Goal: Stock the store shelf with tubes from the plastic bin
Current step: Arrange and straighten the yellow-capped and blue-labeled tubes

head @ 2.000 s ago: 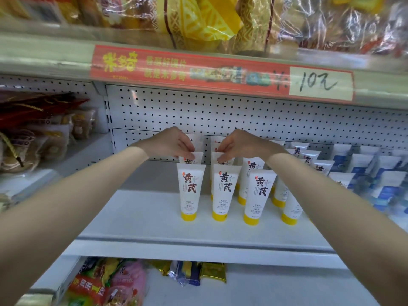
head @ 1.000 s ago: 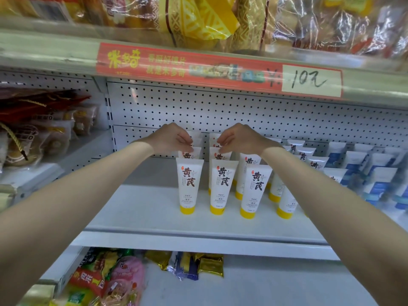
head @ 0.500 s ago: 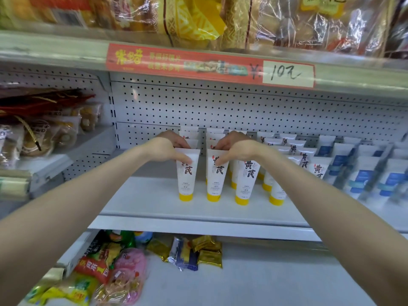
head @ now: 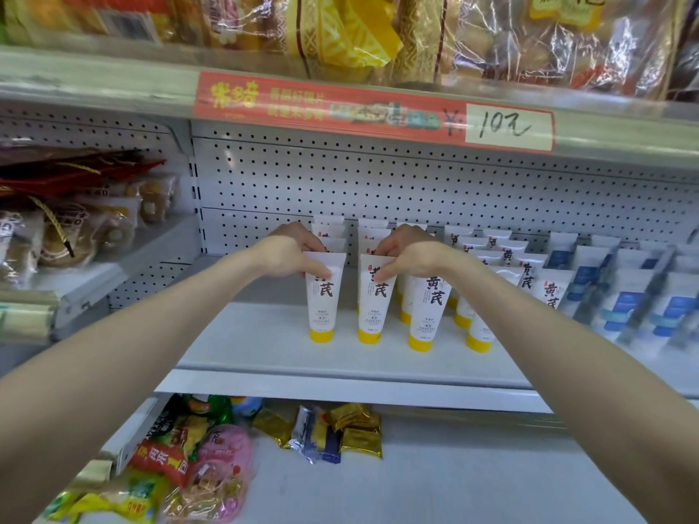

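Our left hand point(head: 287, 255) pinches the crimped top of the leftmost front tube point(head: 321, 312); our right hand point(head: 414, 255) pinches the neighbouring tube point(head: 372, 312). Both stand cap-down on the shelf point(head: 264, 349). Grip behind them hidden; rear tubes point(head: 372, 223) mostly blocked by our hands.

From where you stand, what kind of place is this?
Probably a shop: a handwritten price tag overhead, rows of identical tubes on the shelf, and packaged snacks below.

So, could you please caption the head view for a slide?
Left hand grips the leftmost front tube and right hand the neighbouring tube, both upright on the white shelf.
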`<state>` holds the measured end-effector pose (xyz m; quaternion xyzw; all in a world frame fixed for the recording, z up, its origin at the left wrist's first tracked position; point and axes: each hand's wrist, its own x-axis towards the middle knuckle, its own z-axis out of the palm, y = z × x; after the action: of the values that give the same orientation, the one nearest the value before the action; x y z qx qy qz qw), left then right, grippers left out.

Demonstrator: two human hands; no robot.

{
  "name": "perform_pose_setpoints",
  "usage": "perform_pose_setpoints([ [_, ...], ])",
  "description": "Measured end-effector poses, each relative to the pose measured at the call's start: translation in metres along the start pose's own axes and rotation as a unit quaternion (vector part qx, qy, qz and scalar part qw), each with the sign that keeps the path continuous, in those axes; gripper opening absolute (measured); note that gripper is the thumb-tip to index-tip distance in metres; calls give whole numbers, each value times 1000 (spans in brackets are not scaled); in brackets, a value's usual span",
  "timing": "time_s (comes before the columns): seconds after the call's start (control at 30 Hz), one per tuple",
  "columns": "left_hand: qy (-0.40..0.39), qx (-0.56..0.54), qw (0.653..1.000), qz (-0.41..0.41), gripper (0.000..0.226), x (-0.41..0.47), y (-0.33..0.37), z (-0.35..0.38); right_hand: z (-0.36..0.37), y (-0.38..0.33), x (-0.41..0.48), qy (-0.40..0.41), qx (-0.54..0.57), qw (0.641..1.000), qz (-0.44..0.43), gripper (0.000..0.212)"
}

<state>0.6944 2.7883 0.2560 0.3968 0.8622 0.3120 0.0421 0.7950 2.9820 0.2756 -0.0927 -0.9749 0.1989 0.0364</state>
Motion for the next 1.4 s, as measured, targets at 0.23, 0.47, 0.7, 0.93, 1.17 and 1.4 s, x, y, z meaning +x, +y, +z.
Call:
perform_pose_setpoints([
  [0.23, 2, 6, 1000, 4, 13, -1, -2, 0, 1, -3, 2, -8, -1, 1000, 10, 55],
  [0.47, -1, -5, 1000, 5, 17, -3, -1, -2, -1, -6, -3, -14, -14, 1000, 9, 55],
  [0.7, 1, 5, 1000, -3, 23, -4, 0, -1, -1, -9, -7, -17, -26, 1000, -4, 52],
  [0.93, 5, 2, 1000, -2, 19, -4, 2, -1, 0, -5, -7, -2, -25, 1000, -9, 53],
  [1.17, 6, 3, 1000, -5, 23, -5, 2, -1, 2, -2, -6, 4, -22, 1000, -16, 52],
  [1.4, -2, 16, 1000, 6, 21, -4, -3, -1, 2, -3, -7, 2, -4, 1000, -17, 51],
])
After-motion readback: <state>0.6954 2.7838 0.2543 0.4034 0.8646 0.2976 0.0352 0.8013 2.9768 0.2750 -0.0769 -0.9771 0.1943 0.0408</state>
